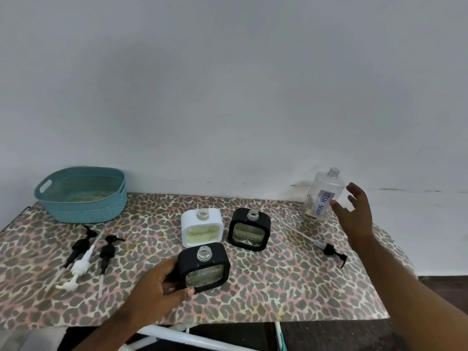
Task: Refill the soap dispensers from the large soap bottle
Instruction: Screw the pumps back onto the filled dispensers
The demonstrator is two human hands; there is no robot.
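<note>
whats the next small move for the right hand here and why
Probably close the right hand around the clear "DISH SOAP" bottle. Its fingers are spread right beside it, not yet gripping. The bottle's cap is off, and the left hand grips the near black dispenser, whose neck is open for pouring.

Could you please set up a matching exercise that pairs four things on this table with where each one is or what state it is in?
Things:
1. white dispenser
2. near black dispenser
3. DISH SOAP bottle
4. teal basket

Places or states:
A. back left corner of the table
B. gripped by the left hand
C. back right, cap off, just beyond the open right hand
D. standing pumpless, left of the far black dispenser

Pairs: 1-D, 2-B, 3-C, 4-A
</note>
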